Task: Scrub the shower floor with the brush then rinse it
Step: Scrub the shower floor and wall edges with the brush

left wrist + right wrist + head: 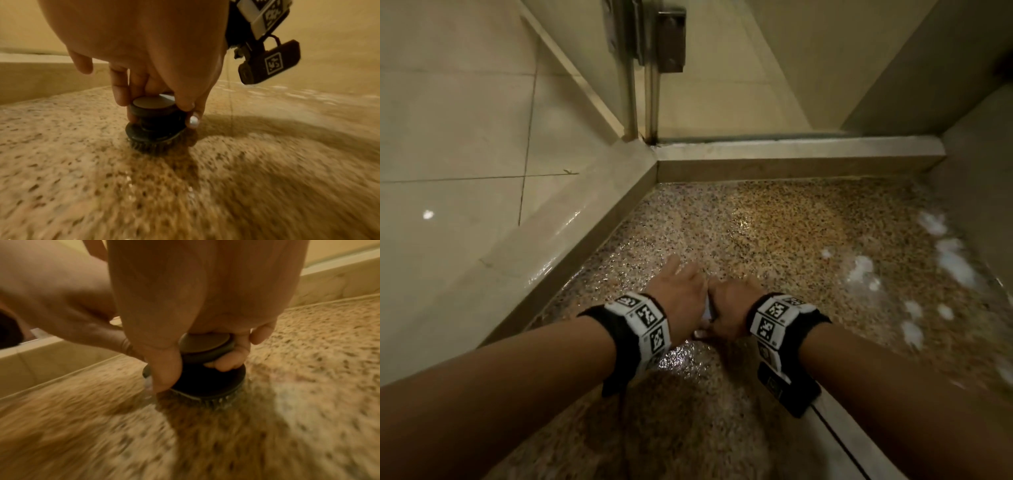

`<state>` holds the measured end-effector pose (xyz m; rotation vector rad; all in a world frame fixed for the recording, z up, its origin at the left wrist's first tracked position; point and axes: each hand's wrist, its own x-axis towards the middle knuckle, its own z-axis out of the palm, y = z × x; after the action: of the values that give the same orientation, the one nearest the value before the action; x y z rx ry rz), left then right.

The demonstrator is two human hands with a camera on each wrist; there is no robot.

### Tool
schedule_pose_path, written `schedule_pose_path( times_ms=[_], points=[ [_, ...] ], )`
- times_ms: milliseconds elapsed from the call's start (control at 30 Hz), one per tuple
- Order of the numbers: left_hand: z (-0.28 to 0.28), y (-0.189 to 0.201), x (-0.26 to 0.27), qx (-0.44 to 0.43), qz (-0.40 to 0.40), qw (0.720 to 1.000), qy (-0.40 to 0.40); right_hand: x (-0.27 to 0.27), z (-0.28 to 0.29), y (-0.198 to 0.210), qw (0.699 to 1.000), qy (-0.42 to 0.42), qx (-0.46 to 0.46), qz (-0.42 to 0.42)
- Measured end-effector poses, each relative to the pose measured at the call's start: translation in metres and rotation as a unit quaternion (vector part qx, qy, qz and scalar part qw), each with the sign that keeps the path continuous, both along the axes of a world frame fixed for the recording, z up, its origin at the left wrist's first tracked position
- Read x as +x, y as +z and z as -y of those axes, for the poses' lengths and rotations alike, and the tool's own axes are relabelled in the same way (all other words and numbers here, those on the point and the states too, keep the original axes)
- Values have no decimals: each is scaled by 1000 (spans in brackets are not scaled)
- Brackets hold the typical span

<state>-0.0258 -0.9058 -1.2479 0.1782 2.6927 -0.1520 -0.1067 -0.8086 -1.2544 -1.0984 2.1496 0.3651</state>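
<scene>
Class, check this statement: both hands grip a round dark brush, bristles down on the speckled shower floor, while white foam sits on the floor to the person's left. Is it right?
Not quite. The foam lies to the person's right, along the wall, as the head view shows. The rest stands: the left hand and right hand grip the round dark brush, bristles down on the speckled shower floor.

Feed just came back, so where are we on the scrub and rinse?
Done: the floor is wet, with foam along its right side. In hand: both the left hand and right hand grip the brush, bristles down on the floor, mid-scrub. Left: more scrubbing perhaps, then the rinse; foam remains.
</scene>
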Motion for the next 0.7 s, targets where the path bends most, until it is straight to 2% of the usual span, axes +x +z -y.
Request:
schedule_pose_path(
  times_ms=[100,267,467,600,700],
  points=[
    [-4,-8,16,-23,-10,1000,-18,14,-10,-9,999,-8,-46,-19],
    [9,-16,0,-14,-53,998,10,9,-5,-17,977,-139,-155,-44],
    [35,-30,-50,-48,-116,992,11,-40,31,-24,965,-182,-176,-72],
    [58,-37,-96,-73,-158,984,40,-85,66,-37,958,-167,-178,-148],
    [81,-42,-131,-87,-154,984,37,-120,90,-37,955,-161,-185,-169]
  ],
)
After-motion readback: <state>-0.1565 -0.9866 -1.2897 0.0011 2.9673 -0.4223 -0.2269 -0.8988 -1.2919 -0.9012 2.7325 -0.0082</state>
